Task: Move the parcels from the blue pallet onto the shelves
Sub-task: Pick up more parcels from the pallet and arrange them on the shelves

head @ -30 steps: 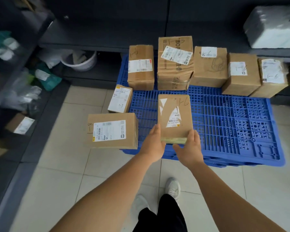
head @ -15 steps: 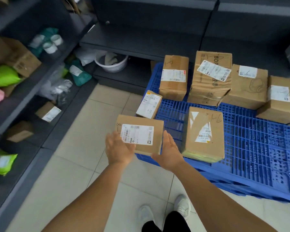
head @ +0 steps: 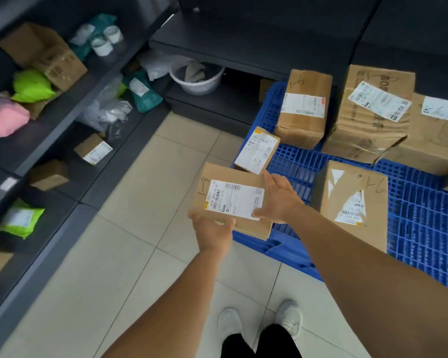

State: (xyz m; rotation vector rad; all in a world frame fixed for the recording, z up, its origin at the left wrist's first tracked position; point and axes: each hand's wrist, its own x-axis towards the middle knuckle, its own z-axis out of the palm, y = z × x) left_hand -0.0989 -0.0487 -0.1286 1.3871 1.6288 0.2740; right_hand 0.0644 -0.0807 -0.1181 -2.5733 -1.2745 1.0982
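Head view, what's the room?
— Pale tiled floor [head: 130, 254], dark shelves [head: 62, 130] at left, blue pallet [head: 424, 228] at right carrying parcels.
— And the hands?
— Left hand [head: 214, 232] grips the near edge of the labelled parcel [head: 230, 200]; right hand [head: 278, 200] clasps its far side, over the pallet's corner.

Far-right carton [head: 440, 130] — cropped by frame edge; pink bag [head: 7, 118] — blurred.

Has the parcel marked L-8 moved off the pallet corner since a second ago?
Yes. The L-8 parcel is lifted and tilted above the blue pallet corner, gripped by both hands.
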